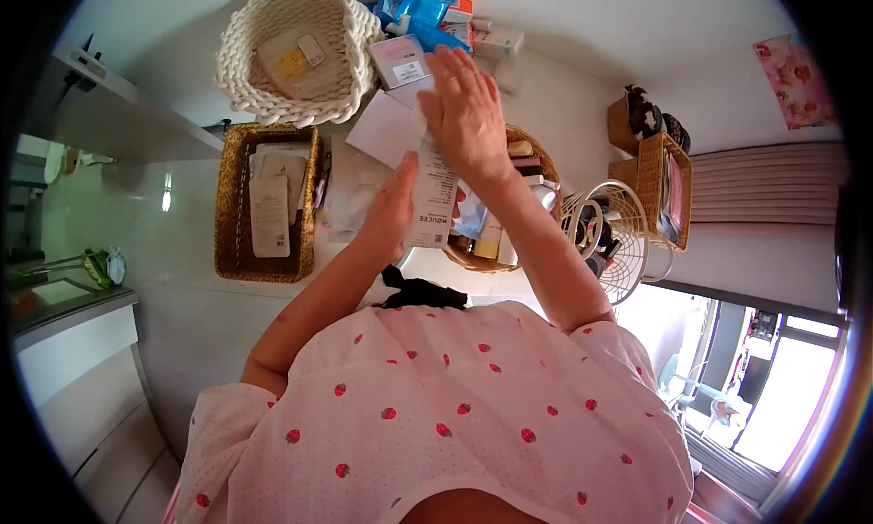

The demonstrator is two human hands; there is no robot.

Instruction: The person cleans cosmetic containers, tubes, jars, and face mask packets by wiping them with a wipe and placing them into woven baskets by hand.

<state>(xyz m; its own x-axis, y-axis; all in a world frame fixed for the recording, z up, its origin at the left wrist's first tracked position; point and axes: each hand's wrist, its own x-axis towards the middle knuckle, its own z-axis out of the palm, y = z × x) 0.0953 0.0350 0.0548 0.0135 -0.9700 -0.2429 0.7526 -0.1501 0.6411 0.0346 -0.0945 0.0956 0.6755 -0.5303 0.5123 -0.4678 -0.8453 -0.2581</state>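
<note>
My left hand is wrapped round a white printed packet, with fingertips showing past its right edge. Upside-down lettering reading "MOUCEE" and a small square code are on the packet. My right hand lies over the packet's upper end with fingers stretched out, hiding that end. Beyond the hands, a small box with a barcode label lies beside white card-like sheets. Under my right forearm is a round wicker basket holding bottles and tubes.
A white woven basket stands at the back left. In front of it is a brown rectangular basket with packets inside. Blue packages sit behind. To the right are a white wire basket and a wicker holder.
</note>
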